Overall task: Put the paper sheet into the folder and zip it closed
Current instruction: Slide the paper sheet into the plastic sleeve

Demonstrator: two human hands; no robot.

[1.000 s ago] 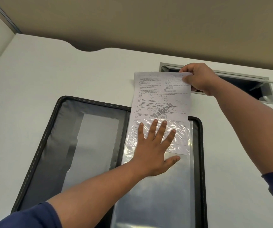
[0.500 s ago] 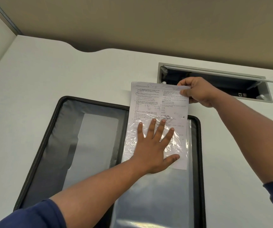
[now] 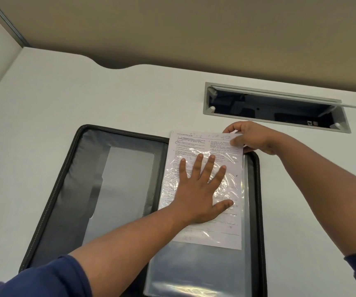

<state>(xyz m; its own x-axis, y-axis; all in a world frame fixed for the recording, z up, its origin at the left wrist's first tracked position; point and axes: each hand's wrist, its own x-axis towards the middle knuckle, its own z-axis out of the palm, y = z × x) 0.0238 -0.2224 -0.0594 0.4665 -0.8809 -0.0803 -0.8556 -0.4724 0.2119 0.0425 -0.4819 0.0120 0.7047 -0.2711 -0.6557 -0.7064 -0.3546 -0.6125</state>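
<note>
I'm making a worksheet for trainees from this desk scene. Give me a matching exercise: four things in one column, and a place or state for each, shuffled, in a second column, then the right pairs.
Things
1. left hand
2. right hand
3. white printed paper sheet
4. black zip-edged folder

States
A. lies open flat on the white desk
B. pinches the sheet's top right corner
C. partly inside the clear plastic sleeve, top edge sticking out
D. fingers spread, pressing flat on the sleeve

Pairs: 1-D, 2-B, 3-C, 4-A
</note>
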